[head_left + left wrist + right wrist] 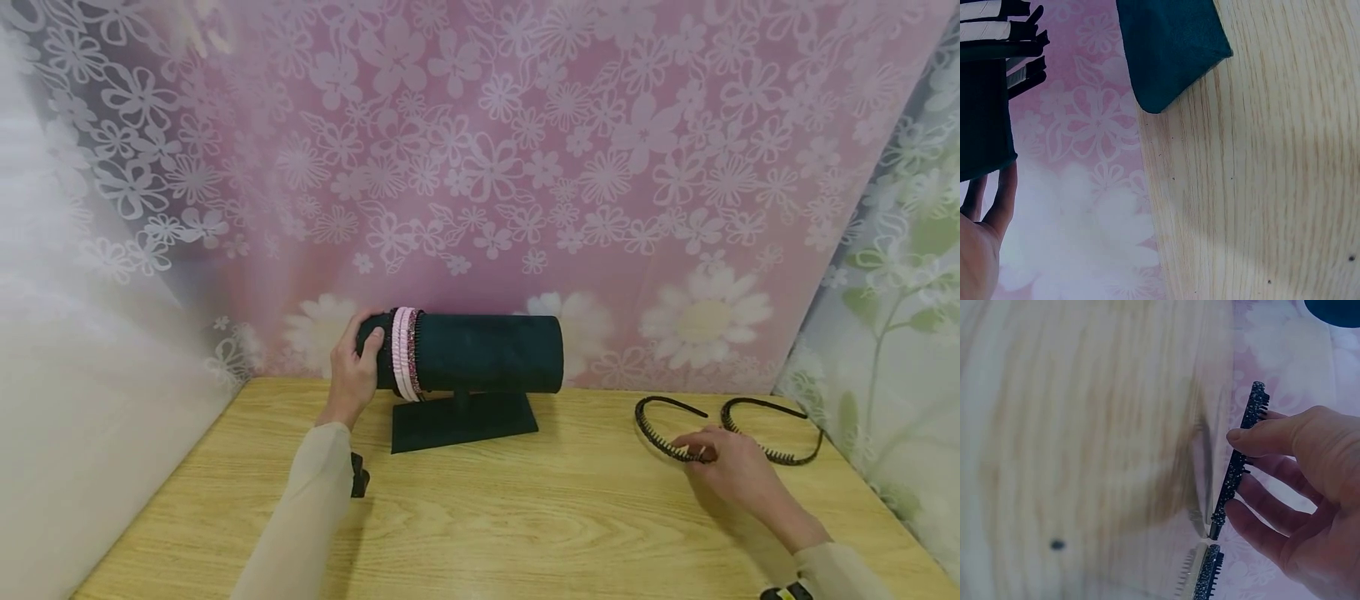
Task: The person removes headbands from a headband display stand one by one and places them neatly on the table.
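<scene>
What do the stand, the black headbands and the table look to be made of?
Stand: probably velvet or suede-like fabric, matte; its dark surface shows little shine.
Black headbands: likely plastic, with comb-like teeth and a glittery finish, seen as pale specks.
Table: wood or wood-look laminate, smooth-looking; the grain fits either.

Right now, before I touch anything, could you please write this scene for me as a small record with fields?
left hand: the left hand grips the left end of the display stand
stand: dark cylinder above a flat base
on stand: pink headbands, side by side near the left hand
right hand: the right hand pinches a black headband with teeth
beside it: second black headband, farther right on the table
table: wooden table
backdrop: pink floral curtain
</scene>
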Demonstrator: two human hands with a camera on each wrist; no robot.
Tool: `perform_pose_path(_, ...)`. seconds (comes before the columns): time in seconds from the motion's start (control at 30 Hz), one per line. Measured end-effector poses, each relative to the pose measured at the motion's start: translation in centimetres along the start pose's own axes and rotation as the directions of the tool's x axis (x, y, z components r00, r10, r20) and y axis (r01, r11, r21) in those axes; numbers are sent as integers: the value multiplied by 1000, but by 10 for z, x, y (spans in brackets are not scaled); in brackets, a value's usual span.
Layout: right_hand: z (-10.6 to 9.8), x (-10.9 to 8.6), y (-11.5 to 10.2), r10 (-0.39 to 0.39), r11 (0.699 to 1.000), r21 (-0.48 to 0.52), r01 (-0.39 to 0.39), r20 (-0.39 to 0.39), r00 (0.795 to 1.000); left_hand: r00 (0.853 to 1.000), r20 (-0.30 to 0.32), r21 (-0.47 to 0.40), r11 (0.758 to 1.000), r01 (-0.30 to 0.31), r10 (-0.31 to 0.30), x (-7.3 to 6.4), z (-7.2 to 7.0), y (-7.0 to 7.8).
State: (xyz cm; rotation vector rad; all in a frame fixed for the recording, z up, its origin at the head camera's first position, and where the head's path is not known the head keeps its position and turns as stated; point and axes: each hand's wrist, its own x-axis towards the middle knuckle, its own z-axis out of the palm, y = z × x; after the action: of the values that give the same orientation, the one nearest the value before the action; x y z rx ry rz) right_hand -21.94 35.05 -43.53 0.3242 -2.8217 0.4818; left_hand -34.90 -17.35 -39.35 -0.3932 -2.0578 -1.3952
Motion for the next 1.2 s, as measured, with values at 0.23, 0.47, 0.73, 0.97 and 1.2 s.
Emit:
perform_pose_path(0.23, 2, 0, 5, 26, 1000, -4, -26, 44, 999, 1000, 3, 5, 1000, -3, 3, 0, -1, 1)
perform_pose_path(0.47, 2, 2, 6, 33, 999, -16, -32, 54, 998, 1000, 2, 5, 1000, -3, 3, 0, 0, 1)
perform_pose_path(0.73, 2, 6, 6, 53, 999, -11, -53, 82, 995, 1000, -7, 1, 1000, -8, 8, 1, 1, 1)
perform_pose_path(0.97, 2, 8, 4, 60, 998, 22, -62, 89, 994, 1000, 3, -6, 1000, -2, 2, 2, 1, 0)
perform_pose_path(1.2, 4, 9, 2, 67, 997, 29, -70, 103, 992, 1000, -2, -13, 1000, 2, -2, 1, 0, -1)
